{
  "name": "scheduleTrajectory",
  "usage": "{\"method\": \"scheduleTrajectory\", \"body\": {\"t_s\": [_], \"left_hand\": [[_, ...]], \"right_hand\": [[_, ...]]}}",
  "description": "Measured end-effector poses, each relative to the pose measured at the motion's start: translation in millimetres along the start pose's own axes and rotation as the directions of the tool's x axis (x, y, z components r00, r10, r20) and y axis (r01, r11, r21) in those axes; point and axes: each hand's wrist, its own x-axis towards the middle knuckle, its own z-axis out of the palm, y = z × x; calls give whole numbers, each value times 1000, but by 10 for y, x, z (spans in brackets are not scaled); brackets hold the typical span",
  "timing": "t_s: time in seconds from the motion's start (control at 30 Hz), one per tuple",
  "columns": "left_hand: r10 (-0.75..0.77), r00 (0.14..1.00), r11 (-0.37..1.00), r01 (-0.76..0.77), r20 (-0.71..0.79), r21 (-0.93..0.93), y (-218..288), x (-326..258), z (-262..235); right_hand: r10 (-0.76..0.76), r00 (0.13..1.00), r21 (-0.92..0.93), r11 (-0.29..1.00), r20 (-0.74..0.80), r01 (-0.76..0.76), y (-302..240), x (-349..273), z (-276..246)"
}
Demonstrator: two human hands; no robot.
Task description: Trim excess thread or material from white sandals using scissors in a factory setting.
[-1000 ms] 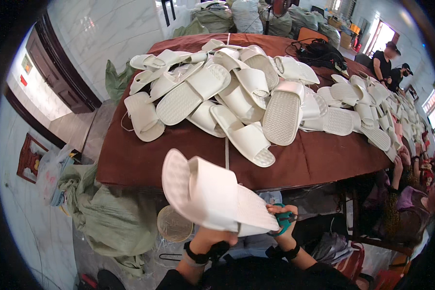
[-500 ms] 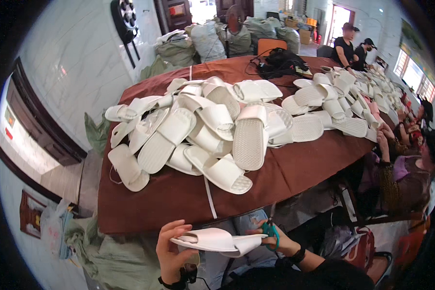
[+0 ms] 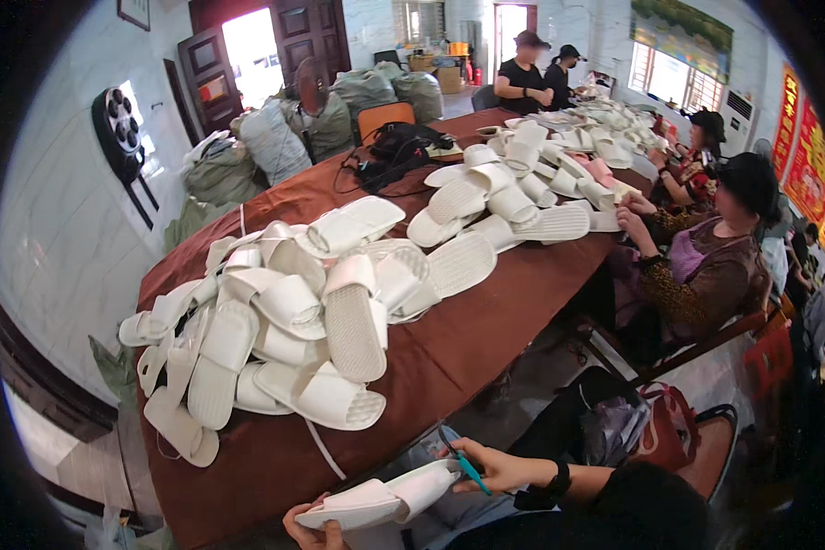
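Head view: white slippers (image 3: 380, 500) held beside the near edge of the brown surface (image 3: 238, 477).
Left hand (image 3: 317, 527) grips one end; right hand (image 3: 493, 469) grasps teal-handled scissors (image 3: 472, 474) by the other.

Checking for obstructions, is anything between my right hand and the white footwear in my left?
Only teal-handled scissors, held in your right hand, by the right end of the white footwear; nothing else visible stands between.

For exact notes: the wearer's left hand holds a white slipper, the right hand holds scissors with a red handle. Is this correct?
No: the scissors in the right hand have a teal handle, not red, as the head view shows.
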Motion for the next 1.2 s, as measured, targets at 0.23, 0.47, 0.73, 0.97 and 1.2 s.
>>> {"method": "scheduleTrajectory", "body": {"t_s": [0.23,0.47,0.73,0.97,1.2], "left_hand": [[102,995,890,-86,12,-447,-97,249,442],[-14,995,882,57,95,-467,23,216,423],[-62,980,956,112,188,-270,-219,135,343],[-57,983,936,114,177,-332,-389,523,319],[-251,906,612,421,340,-670,-389,1376,758]], "right_hand": [[237,929,320,937,-285,-140,147,-181,-108],[236,609,536,757,-757,374,-354,301,-1097],[149,516,527,406,-844,746,-1133,1259,-3532],[91,895,575,794,-437,200,-392,1152,-2279],[71,994,90,994,-80,-63,-410,511,-922]]}}
